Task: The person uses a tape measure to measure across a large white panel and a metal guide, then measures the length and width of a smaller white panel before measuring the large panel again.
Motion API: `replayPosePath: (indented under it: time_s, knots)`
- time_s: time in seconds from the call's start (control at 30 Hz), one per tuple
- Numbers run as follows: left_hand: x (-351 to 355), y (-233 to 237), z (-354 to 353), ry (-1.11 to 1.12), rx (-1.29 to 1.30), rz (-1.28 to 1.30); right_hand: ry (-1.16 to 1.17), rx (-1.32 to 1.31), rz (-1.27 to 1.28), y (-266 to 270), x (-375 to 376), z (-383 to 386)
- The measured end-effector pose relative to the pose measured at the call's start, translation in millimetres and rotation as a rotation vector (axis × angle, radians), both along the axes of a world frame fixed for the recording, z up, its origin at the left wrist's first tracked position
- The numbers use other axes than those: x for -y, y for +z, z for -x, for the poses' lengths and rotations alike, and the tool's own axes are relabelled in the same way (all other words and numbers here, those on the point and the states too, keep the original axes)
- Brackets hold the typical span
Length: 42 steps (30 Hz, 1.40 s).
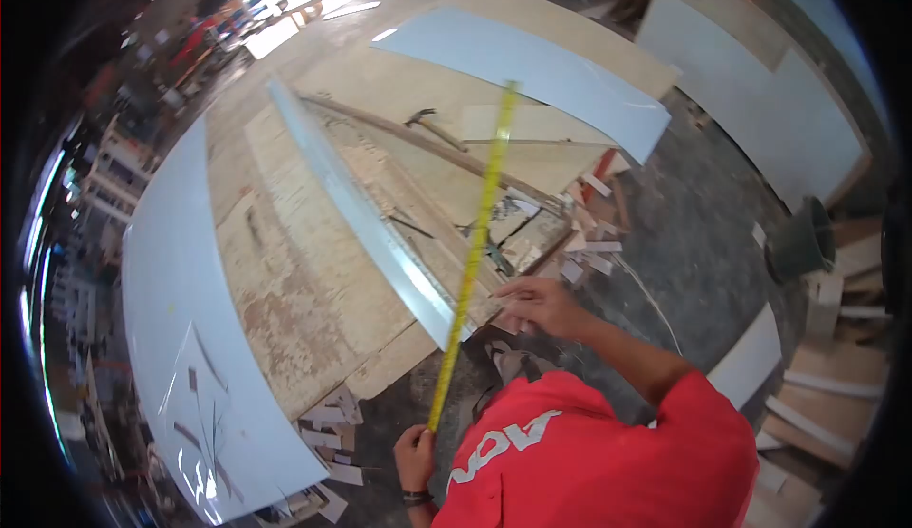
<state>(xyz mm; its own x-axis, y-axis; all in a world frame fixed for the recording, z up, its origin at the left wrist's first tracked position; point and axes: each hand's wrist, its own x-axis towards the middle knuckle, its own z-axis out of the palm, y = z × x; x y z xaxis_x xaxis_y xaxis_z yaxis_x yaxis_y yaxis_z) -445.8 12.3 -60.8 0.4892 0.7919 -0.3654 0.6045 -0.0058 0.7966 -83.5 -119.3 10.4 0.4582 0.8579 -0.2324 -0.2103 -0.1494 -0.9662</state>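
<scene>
A yellow tape measure [482, 219] is drawn out across the worktable, its near end in my closed left hand [415, 456] below the table edge. Its far end reaches toward a white curved sheet [541, 60]. My right hand [541, 306] is by the table's near edge, just right of the tape, fingers pinched together; what they hold, if anything, is too small to tell. A long shiny metal straightedge [356, 210] lies on the wood and passes under the tape. Beyond the tape, a claw hammer [435, 129] rests among wooden strips.
Another white sheet [190, 319] covers the table's left side. Offcuts [597, 243] pile at the right corner, with more below the near edge. On the floor at right stand a dark bucket [803, 241] and stacked boards [826, 385]. A large panel [750, 91] leans behind.
</scene>
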Motion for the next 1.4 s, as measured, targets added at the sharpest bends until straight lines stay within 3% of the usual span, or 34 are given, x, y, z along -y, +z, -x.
replayPosePath:
  time_s: [0.1,0.3,0.43,0.6,0.67,0.83,1.03,1.13,1.2,1.3,1.4]
  knots:
    - [26,-4,-8,-0.076,0.005,-0.016,-0.114,-0.035,-0.128,-1,30,3]
    - [70,-26,-4,-0.215,0.003,-0.266,-0.368,-0.068,0.001,10,86,7]
    - [104,-31,4,-0.243,-0.028,-0.199,-0.454,-0.126,0.089,-11,125,-15]
    - [141,-51,-6,-0.122,-0.140,0.057,-0.568,-0.288,-0.028,-27,159,-62]
    - [148,-60,-15,-0.139,-0.137,-0.022,-0.614,-0.337,-0.021,-45,169,-98]
    - [154,-55,-88,-0.150,-0.112,-0.074,-0.727,-0.438,-0.054,-95,181,-233]
    - [159,-26,-228,-0.172,-0.152,-0.058,-0.879,-0.298,-0.055,-160,180,-423]
    - [170,-14,-291,-0.124,-0.069,-0.055,-0.970,-0.167,0.098,-212,175,-490]
    - [175,-9,-322,-0.118,-0.077,-0.038,-1.136,0.052,0.332,-260,170,-527]
    - [182,-10,-350,-0.088,-0.049,0.005,-1.262,0.180,0.502,-229,159,-524]
    - [181,-20,-361,-0.117,-0.082,0.009,-1.290,0.119,0.552,-223,160,-528]
